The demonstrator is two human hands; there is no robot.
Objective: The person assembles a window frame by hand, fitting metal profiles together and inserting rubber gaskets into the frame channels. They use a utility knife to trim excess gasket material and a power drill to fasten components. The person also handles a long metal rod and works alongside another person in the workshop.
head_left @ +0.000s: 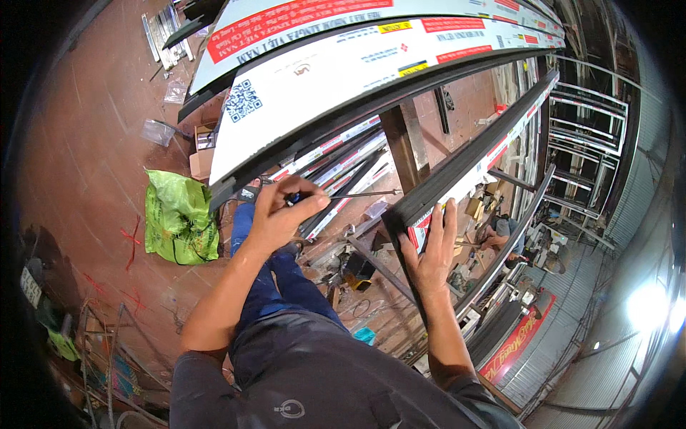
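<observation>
Where the left hand [280, 218] is raised in the head view: a screwdriver [361, 194] is gripped by its dark handle, fingers closed around it, its shaft pointed right.
Screwdriver tip: it is held just beside the near end of a black profile [471, 164]; whether the two are touching cannot be told.
Right hand [432, 261]: it is laid with fingers spread on the profile's film-covered side, near the same end; whether the bar is gripped or only steadied cannot be told.
Black profile: it is slanted from near centre to far right.
Film-covered panels [307, 96]: they are ranged beyond the left hand.
Green bag [179, 222]: it is set on the floor [93, 150], left.
</observation>
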